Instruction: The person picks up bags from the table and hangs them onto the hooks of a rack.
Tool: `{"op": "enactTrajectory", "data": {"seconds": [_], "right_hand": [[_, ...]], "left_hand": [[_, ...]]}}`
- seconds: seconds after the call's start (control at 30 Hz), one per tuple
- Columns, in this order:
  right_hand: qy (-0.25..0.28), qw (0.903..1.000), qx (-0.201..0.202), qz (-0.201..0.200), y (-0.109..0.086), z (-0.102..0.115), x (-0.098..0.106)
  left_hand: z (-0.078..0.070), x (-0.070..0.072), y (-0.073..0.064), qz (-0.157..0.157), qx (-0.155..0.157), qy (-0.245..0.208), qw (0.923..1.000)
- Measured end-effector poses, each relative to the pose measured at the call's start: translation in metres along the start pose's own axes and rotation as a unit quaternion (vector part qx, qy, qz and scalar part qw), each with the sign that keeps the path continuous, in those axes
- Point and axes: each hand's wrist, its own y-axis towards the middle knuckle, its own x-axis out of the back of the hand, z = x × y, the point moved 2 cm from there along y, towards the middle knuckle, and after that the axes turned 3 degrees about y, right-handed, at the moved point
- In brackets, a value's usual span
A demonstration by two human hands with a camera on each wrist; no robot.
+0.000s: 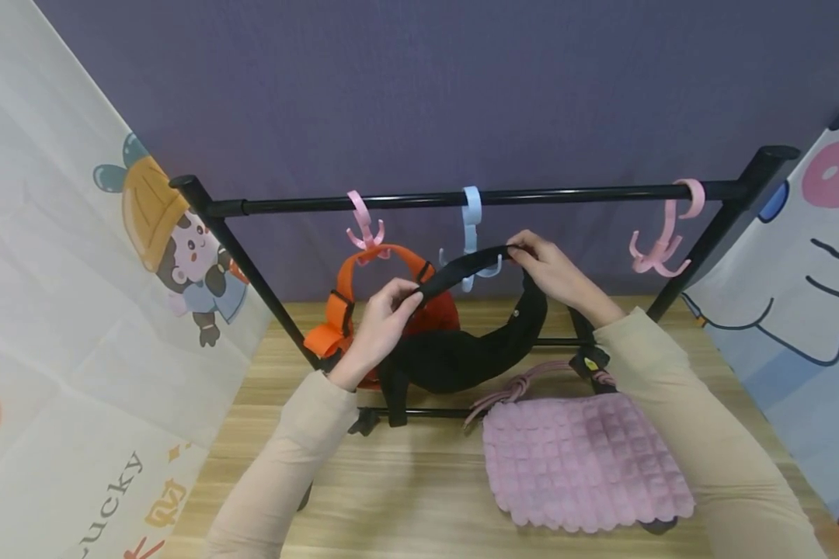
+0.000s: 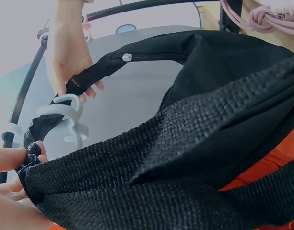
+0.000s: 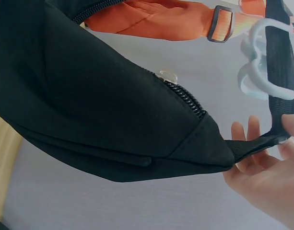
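Observation:
A black waist bag with a zipper hangs below both hands, its strap stretched between them. My left hand pinches the strap's left part between thumb and fingers. Further right and a little higher, my right hand pinches the other end of that stretch. The strap crosses the prongs of a light blue hook, which hangs from the black rail. In the right wrist view, the blue hook overlaps the strap just beyond the thumb, and the zipper pull shows on the bag.
Left of the black bag, an orange bag hangs on a pink hook. Another pink hook is at the right end of the rail. A pink quilted bag lies on the wooden table, under the right forearm.

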Motion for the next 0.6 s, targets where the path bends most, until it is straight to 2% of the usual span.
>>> {"op": "enactTrajectory", "data": {"seconds": [0.17, 0.2, 0.43, 0.6], "right_hand": [[-0.002, 1.0000, 0.000, 0.002, 0.000, -0.006, -0.003], [0.000, 1.0000, 0.000, 0.004, 0.000, -0.007, -0.003], [0.017, 0.9998, -0.004, 0.005, -0.001, -0.013, -0.006], [0.026, 0.9995, -0.012, 0.010, -0.001, -0.021, -0.009]], "left_hand": [[-0.016, 0.000, -0.004, 0.016, 0.030, 0.012, 0.9994], [-0.016, 0.000, -0.004, 0.016, 0.031, 0.014, 0.9993], [0.014, -0.007, 0.003, 0.013, 0.032, 0.007, 0.9994], [0.021, -0.011, 0.002, 0.011, 0.031, 0.034, 0.9989]]}}
